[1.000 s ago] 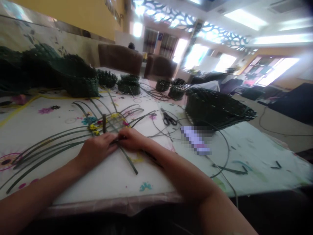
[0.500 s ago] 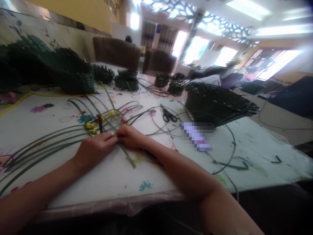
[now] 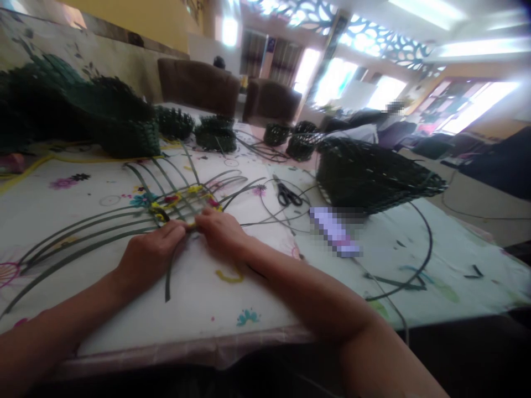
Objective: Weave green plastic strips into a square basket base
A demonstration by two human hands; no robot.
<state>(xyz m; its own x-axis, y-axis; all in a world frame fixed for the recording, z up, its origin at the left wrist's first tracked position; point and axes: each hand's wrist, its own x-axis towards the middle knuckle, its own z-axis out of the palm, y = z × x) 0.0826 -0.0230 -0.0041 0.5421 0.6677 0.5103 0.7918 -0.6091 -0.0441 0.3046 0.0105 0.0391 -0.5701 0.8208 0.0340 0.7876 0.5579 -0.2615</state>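
A flat lattice of dark green weaving strips (image 3: 172,190) lies on the table, its crossings bound with yellow and some red ties (image 3: 194,189). My left hand (image 3: 151,251) is closed on the lattice's near edge, fingers pinching a strip. Close beside it, my right hand (image 3: 219,232) is closed on the same edge; a bit of yellow shows between the two hands. Fingertips and exactly what they pinch are partly hidden. Long strip ends (image 3: 78,235) fan out to the left, and one strip end (image 3: 168,284) hangs down beside my left hand.
Black-handled scissors (image 3: 288,194) lie right of the lattice, near a blurred-out pale object (image 3: 336,232). A large dark woven basket (image 3: 373,174) stands at right, more baskets (image 3: 124,119) at left and back. Loose strips curl over the flowered tablecloth (image 3: 186,326). A yellow scrap (image 3: 230,275) lies in front.
The strip end that pointed down to the right below my hands now hangs lower left, beside my left hand. A dark upright strip end near my left hand has dropped flatter.
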